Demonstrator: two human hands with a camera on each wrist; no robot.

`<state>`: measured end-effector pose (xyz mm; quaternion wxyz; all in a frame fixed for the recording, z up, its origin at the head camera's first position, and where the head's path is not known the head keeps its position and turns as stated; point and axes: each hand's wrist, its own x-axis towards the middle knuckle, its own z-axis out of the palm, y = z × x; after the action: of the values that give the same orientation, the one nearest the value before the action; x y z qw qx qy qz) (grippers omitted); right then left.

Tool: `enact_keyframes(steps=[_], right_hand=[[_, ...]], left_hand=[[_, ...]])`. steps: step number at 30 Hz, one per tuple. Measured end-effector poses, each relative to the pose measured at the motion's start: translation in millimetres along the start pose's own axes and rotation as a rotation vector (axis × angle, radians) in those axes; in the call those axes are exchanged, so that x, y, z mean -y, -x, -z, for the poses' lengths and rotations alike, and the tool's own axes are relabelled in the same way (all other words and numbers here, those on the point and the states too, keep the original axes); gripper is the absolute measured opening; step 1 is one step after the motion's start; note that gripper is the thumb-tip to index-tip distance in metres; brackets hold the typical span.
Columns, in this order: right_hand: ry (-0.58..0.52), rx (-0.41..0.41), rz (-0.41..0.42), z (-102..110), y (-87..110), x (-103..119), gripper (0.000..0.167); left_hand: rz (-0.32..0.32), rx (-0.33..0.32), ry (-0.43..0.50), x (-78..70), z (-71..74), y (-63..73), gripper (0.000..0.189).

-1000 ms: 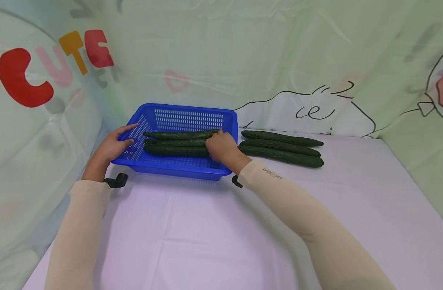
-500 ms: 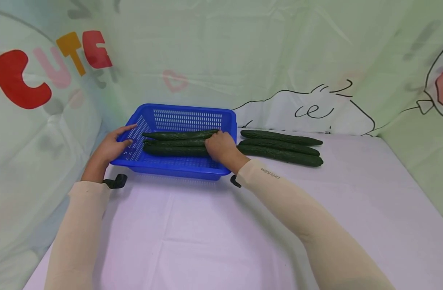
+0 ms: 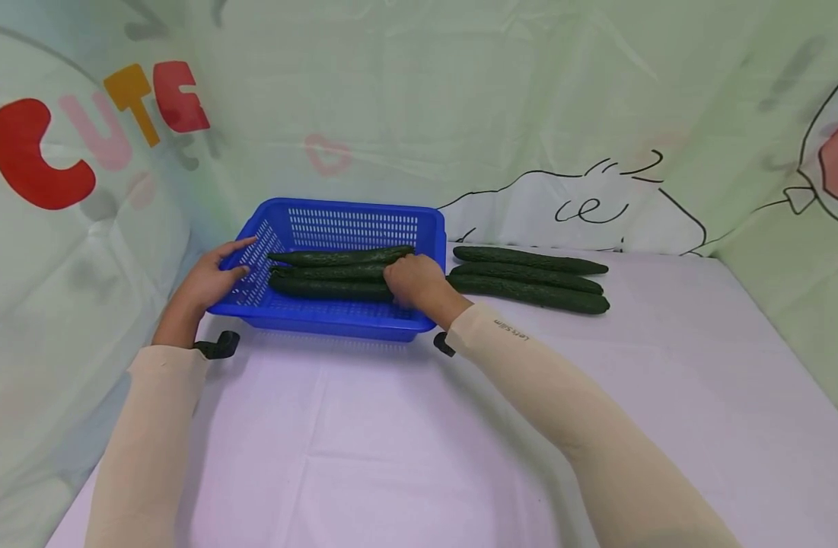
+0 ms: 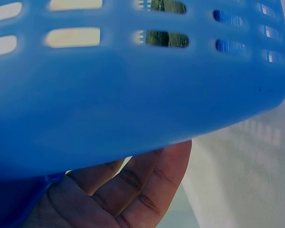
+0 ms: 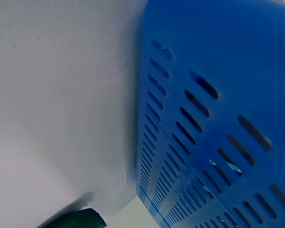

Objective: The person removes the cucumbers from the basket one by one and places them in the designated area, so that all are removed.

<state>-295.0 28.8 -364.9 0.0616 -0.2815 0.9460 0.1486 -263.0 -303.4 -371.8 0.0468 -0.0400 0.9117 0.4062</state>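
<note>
A blue plastic basket [image 3: 323,323] with slotted walls stands on the table in the head view. Three dark green cucumbers lie side by side in it: a back one [image 3: 339,257], a middle one [image 3: 329,272] and a front one [image 3: 329,288]. My left hand [image 3: 209,280] holds the basket's left rim, thumb over the inside; the left wrist view shows its other fingers [image 4: 149,183] against the outside. Inside the right end, my right hand [image 3: 419,283] has curled fingers at the front cucumber's end, which it covers. The right wrist view shows only the basket's outer wall [image 5: 204,109].
Three more cucumbers [image 3: 528,281] lie in a row on the table right of the basket. A white cloth [image 3: 364,457] covers the table. A printed curtain [image 3: 391,99] hangs behind and at both sides, close to the basket's back.
My right hand has shifted slightly toward the front cucumber, showing more of the back cucumber's right end. My left hand stays on the rim.
</note>
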Motion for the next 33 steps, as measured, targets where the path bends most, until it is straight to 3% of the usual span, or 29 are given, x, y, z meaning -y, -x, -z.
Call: enact_keyframes(steps=[8,18,27,33], right_hand=[[0.032,0.047,0.034,1.6,1.5,-0.1,0.018],[0.028,0.047,0.059,0.6,-1.5,0.0,0.011],[-0.003,0.032,0.072,1.3,-1.9,-0.4,0.016],[-0.030,0.030,0.099,-0.3,-2.1,0.1,0.029]], left_hand=[[-0.011,0.004,0.007,0.0,-0.4,0.3,0.059],[0.002,0.004,-0.009,-1.6,-0.4,2.2,0.058],[0.009,0.007,0.003,-4.7,1.0,4.6,0.059],[0.022,0.009,0.004,-4.8,-0.1,5.6,0.059]])
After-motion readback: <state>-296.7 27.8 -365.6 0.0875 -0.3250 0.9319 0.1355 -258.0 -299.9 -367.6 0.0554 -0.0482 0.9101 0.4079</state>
